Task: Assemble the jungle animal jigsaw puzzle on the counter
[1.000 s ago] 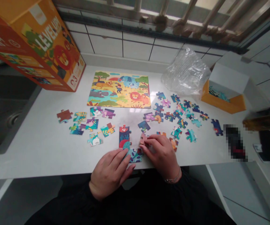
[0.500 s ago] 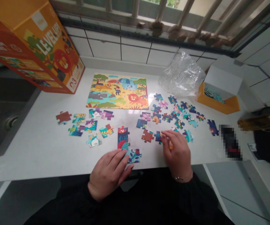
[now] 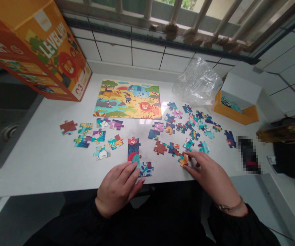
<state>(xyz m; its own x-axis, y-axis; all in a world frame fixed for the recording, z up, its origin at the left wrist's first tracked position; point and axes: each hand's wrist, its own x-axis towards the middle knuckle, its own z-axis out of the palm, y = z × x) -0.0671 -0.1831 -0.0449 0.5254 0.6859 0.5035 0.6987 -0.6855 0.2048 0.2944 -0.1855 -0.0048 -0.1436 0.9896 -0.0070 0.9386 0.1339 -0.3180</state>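
My left hand (image 3: 119, 186) lies flat with fingers stretched, its tips resting on the joined dark-blue puzzle pieces (image 3: 137, 158) near the counter's front edge. My right hand (image 3: 209, 174) is off to the right, fingertips pinching an orange puzzle piece (image 3: 184, 159) that lies on the counter. A brown face-down piece (image 3: 160, 147) and a blue-orange piece (image 3: 174, 149) lie just left of it. Several loose pieces (image 3: 190, 124) spread behind my right hand, and another group (image 3: 96, 135) lies to the left.
A finished savanna puzzle (image 3: 128, 99) lies at the back centre. An orange puzzle box (image 3: 37, 51) stands at the back left beside a dark sink (image 3: 1, 126). A crumpled plastic bag (image 3: 197, 83) and a small orange-and-white box (image 3: 237, 102) sit at the right.
My right hand left the joined pieces, set down the brown piece, and moved right and toward me onto the orange piece. The left hand stayed put.
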